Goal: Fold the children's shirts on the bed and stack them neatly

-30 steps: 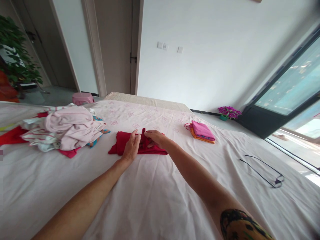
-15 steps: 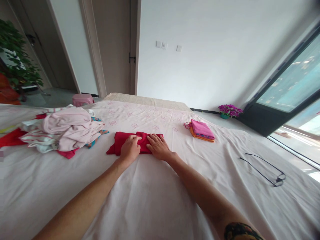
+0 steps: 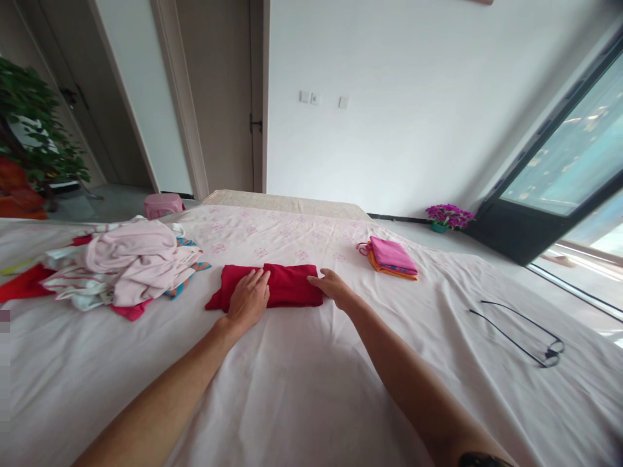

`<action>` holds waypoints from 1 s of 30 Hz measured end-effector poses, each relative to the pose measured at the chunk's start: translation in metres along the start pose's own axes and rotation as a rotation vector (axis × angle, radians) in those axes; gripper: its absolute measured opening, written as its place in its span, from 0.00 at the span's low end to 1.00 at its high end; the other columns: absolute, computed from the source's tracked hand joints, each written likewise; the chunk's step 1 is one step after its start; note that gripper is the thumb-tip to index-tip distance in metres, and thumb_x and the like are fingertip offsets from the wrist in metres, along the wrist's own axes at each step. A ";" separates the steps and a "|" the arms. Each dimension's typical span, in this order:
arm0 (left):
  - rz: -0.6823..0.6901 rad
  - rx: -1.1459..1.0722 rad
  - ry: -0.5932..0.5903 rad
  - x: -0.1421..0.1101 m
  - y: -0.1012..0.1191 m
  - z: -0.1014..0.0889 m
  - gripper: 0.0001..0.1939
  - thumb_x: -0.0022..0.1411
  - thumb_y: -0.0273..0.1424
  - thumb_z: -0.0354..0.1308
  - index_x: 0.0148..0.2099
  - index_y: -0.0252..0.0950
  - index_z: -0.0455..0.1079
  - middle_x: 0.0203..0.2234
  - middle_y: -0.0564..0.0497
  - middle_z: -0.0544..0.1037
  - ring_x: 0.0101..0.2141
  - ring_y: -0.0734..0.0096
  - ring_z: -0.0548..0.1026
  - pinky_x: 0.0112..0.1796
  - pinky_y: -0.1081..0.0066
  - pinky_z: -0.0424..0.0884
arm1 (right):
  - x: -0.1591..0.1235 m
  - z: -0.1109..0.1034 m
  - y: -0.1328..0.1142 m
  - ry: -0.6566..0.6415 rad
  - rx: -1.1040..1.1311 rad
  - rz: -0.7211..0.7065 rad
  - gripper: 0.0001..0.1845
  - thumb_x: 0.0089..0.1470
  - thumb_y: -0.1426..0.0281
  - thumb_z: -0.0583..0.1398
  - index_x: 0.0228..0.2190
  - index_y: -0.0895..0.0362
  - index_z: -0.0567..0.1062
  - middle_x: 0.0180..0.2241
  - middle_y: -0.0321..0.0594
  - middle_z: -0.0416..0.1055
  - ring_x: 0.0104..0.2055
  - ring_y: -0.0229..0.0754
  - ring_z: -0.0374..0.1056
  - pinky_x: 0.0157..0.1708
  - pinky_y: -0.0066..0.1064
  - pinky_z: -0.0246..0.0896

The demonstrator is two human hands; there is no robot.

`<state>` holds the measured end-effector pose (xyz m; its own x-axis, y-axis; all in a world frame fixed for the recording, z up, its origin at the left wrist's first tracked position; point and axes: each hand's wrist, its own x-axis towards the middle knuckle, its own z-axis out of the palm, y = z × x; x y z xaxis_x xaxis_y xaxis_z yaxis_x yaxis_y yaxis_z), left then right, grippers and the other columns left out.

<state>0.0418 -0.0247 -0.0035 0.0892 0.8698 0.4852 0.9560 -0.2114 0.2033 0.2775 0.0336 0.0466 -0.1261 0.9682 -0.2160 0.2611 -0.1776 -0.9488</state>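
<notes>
A red garment (image 3: 294, 285), folded into a long flat strip, lies on the bed in front of me. My left hand (image 3: 250, 295) rests flat on its left half, palm down with the fingers stretched out. At the strip's right end is my right hand (image 3: 333, 288), its thumb over the top of the cloth and its other fingers curled at the edge, partly hidden. The garment's left end has a pointed corner sticking out. Its exact kind cannot be made out.
Loose clothes (image 3: 131, 259) are heaped to the left. A folded stack topped with pink cloth (image 3: 393, 254) sits right of my hands. Eyeglasses (image 3: 552, 353) lie farther right on the pale sheet (image 3: 302, 389). Beyond the bed stand a pink stool (image 3: 164, 205) and purple flowers (image 3: 450, 216).
The raised middle of the red garment has been laid down and smoothed flat. My right hand has slid rightward to its end; my left hand has flattened on the left half.
</notes>
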 end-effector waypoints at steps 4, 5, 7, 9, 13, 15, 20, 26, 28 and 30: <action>0.001 0.017 -0.035 0.000 0.004 -0.006 0.25 0.67 0.28 0.42 0.63 0.29 0.65 0.60 0.36 0.69 0.61 0.53 0.65 0.59 0.52 0.62 | -0.008 0.009 -0.009 -0.088 0.106 0.039 0.13 0.40 0.71 0.69 0.31 0.59 0.75 0.23 0.38 0.74 0.24 0.39 0.69 0.21 0.27 0.62; 0.009 0.020 -0.031 -0.001 0.007 -0.008 0.25 0.67 0.28 0.42 0.63 0.29 0.64 0.60 0.36 0.68 0.62 0.52 0.63 0.59 0.52 0.61 | -0.011 0.009 -0.011 -0.094 0.187 0.041 0.12 0.41 0.72 0.67 0.31 0.58 0.74 0.23 0.37 0.74 0.23 0.39 0.69 0.21 0.27 0.63; 0.051 0.007 -0.024 -0.003 0.017 -0.010 0.26 0.67 0.28 0.43 0.65 0.28 0.61 0.63 0.36 0.64 0.64 0.52 0.59 0.61 0.51 0.59 | -0.015 0.002 -0.014 -0.091 0.358 0.035 0.13 0.42 0.73 0.66 0.33 0.57 0.73 0.24 0.36 0.74 0.23 0.38 0.69 0.21 0.27 0.65; 0.107 -0.031 -0.056 -0.006 0.031 -0.008 0.26 0.68 0.32 0.44 0.66 0.29 0.60 0.65 0.36 0.61 0.65 0.53 0.57 0.62 0.51 0.57 | -0.019 -0.011 -0.013 -0.071 0.455 0.030 0.13 0.41 0.74 0.65 0.33 0.57 0.73 0.24 0.35 0.74 0.22 0.37 0.68 0.21 0.26 0.66; 0.160 -0.125 -0.155 -0.008 0.055 -0.002 0.29 0.69 0.41 0.46 0.67 0.32 0.58 0.66 0.36 0.58 0.65 0.54 0.57 0.62 0.50 0.57 | -0.024 -0.039 -0.004 0.006 0.460 0.091 0.10 0.41 0.75 0.63 0.30 0.57 0.71 0.22 0.35 0.73 0.21 0.37 0.68 0.20 0.26 0.66; 0.164 -0.218 -0.189 -0.006 0.060 -0.004 0.29 0.69 0.43 0.46 0.66 0.33 0.60 0.65 0.37 0.60 0.66 0.54 0.56 0.62 0.49 0.56 | -0.026 -0.046 -0.001 0.022 0.460 0.082 0.09 0.43 0.74 0.62 0.30 0.57 0.70 0.22 0.35 0.72 0.21 0.37 0.68 0.21 0.26 0.66; -0.069 -0.681 -0.128 0.002 0.061 -0.025 0.27 0.70 0.45 0.42 0.59 0.35 0.69 0.59 0.42 0.71 0.62 0.60 0.65 0.62 0.56 0.60 | -0.033 -0.037 -0.022 -0.035 0.491 -0.031 0.11 0.42 0.73 0.62 0.33 0.56 0.71 0.24 0.35 0.73 0.23 0.37 0.68 0.21 0.25 0.65; -0.486 -1.332 -0.149 0.016 0.055 -0.039 0.33 0.68 0.52 0.41 0.63 0.36 0.63 0.55 0.41 0.75 0.54 0.58 0.73 0.56 0.54 0.68 | -0.036 0.010 -0.079 -0.144 0.457 -0.148 0.16 0.44 0.72 0.63 0.39 0.56 0.70 0.26 0.34 0.71 0.24 0.36 0.67 0.20 0.25 0.63; -0.607 -1.457 -0.247 0.020 0.047 -0.044 0.36 0.67 0.55 0.36 0.64 0.36 0.60 0.54 0.39 0.75 0.52 0.56 0.75 0.52 0.51 0.71 | -0.034 0.028 -0.091 -0.244 0.456 -0.157 0.20 0.48 0.70 0.63 0.45 0.55 0.69 0.28 0.34 0.72 0.25 0.36 0.67 0.21 0.26 0.64; -0.648 -1.572 -0.318 0.022 0.035 -0.050 0.39 0.65 0.57 0.34 0.64 0.36 0.59 0.55 0.39 0.74 0.53 0.52 0.75 0.49 0.48 0.73 | -0.032 0.041 -0.094 -0.324 0.448 -0.169 0.24 0.52 0.66 0.62 0.51 0.55 0.66 0.32 0.37 0.73 0.27 0.37 0.69 0.25 0.28 0.66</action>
<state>0.0628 -0.0350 0.0574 0.0633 0.9884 -0.1378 -0.2920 0.1504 0.9445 0.2179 0.0120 0.1335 -0.4361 0.8988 -0.0451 -0.2103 -0.1505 -0.9660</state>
